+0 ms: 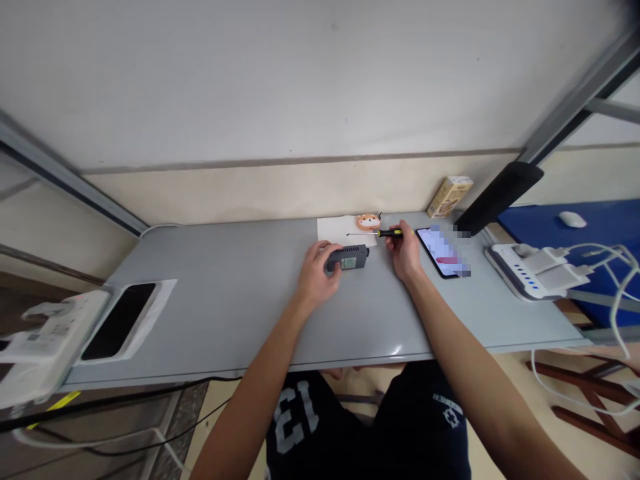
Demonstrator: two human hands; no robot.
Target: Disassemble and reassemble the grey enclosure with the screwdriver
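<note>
- Pinching the left end of a dark grey vented box (355, 259), the left hand (318, 272) has its thumb on the near side and its fingers over the far side.
- The box is at the middle of the grey tabletop (240, 293), slotted side up and label toward the person; whether it rests there or is slightly lifted, I cannot tell.
- The right hand (406, 253) has its fingers curled around the black-and-yellow handle of a screwdriver (385, 233), its shaft pointing left, over a white sheet of paper (331, 229) and apart from the box's screw-free label.
- An orange animal-face item (369, 223) sits at the sheet's far right, just beyond the screwdriver.
- Right of the right hand lies a lit smartphone (440, 251), with a small carton (450, 197) standing behind it and a white power strip (523, 275) farther right.
</note>
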